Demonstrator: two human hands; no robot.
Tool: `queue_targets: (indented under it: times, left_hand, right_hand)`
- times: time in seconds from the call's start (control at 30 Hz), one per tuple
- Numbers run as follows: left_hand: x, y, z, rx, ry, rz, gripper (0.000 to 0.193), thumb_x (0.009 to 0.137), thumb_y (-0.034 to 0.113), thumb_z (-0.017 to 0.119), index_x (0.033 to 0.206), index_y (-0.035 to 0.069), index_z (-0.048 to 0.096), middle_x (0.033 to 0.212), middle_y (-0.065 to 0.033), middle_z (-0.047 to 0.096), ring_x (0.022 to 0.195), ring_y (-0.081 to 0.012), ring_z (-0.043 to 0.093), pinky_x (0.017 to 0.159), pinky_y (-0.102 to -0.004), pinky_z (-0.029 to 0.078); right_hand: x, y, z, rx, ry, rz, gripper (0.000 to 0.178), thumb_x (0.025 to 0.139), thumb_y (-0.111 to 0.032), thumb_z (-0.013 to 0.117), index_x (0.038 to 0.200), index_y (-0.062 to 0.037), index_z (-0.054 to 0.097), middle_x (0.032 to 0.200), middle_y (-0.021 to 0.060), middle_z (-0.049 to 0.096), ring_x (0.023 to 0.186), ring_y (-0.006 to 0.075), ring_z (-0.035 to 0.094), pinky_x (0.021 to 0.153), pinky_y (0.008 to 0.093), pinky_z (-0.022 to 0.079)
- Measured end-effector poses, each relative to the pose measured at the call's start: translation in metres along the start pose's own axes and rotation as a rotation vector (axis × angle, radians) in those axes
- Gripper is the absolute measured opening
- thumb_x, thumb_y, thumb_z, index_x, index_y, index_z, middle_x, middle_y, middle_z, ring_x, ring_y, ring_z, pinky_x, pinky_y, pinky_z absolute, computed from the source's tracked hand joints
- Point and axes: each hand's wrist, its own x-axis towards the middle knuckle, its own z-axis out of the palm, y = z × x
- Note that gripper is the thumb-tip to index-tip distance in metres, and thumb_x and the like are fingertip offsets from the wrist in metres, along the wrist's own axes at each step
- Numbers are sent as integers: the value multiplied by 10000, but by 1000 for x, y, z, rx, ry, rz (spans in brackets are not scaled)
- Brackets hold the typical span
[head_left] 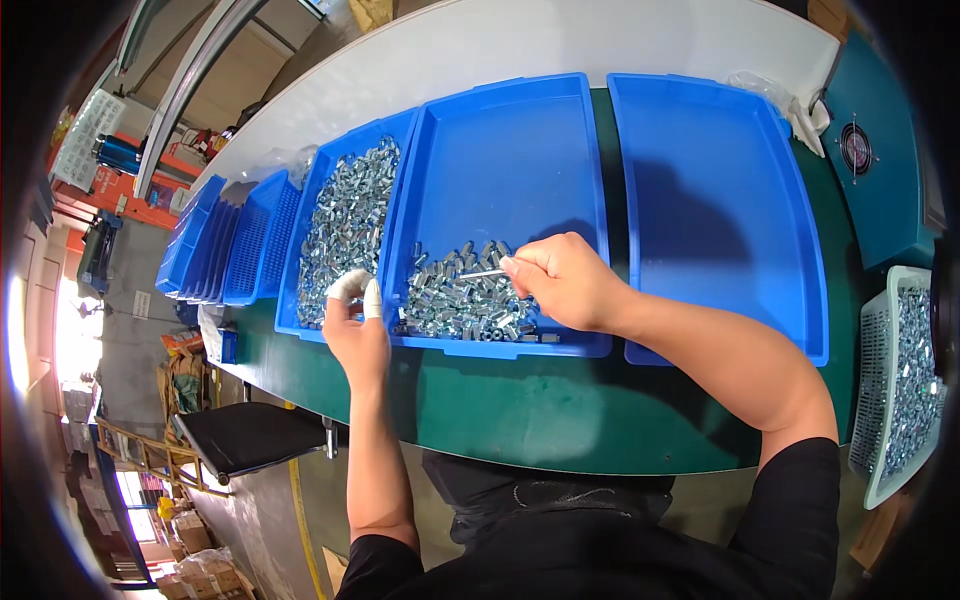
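My right hand (570,282) is closed, thumb and forefinger pinching a thin metal rod (483,273) that points left over the middle blue tray (505,150). Below the rod lies a heap of silvery hex standoffs (465,305), gathered in that tray's near part. My left hand (356,325) wears white coverings on its thumb and a finger. It hovers at the near side of the left blue tray (412,125), by the rim shared with the middle one. Its fingertips curl close together; what they hold, if anything, is too small to make out. Many metal pieces (350,205) fill the left tray.
Another blue tray (710,210) stands at right on the green table (520,410). Blue baskets (262,240) stack at far left. A pale basket of metal parts (880,400) and a teal machine (870,150) are at right. A black stool (260,437) stands lower left.
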Motion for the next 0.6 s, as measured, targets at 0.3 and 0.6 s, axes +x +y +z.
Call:
queue_targets:
  times: [0.3, 0.6]
  left_hand:
    - [-11, 43, 39, 407, -504, 284, 294, 779, 121, 793, 1042, 20, 709, 1038, -150, 630, 1013, -342, 548, 898, -418, 461]
    - [-12, 38, 42, -112, -531, 18, 163, 848, -10, 712, 991, 19, 640, 996, -84, 674, 954, -213, 613, 879, -327, 486]
  right_hand:
    - [-1, 0, -3, -30, 1, -26, 371, 979, -218, 555, 684, -5, 626, 547, 121, 562, 502, 193, 512, 544, 367, 434]
    - [-1, 6, -1, -69, 53, -123, 377, 995, -198, 558, 680, 9, 580, 509, 56, 477, 488, 101, 407, 480, 327, 362]
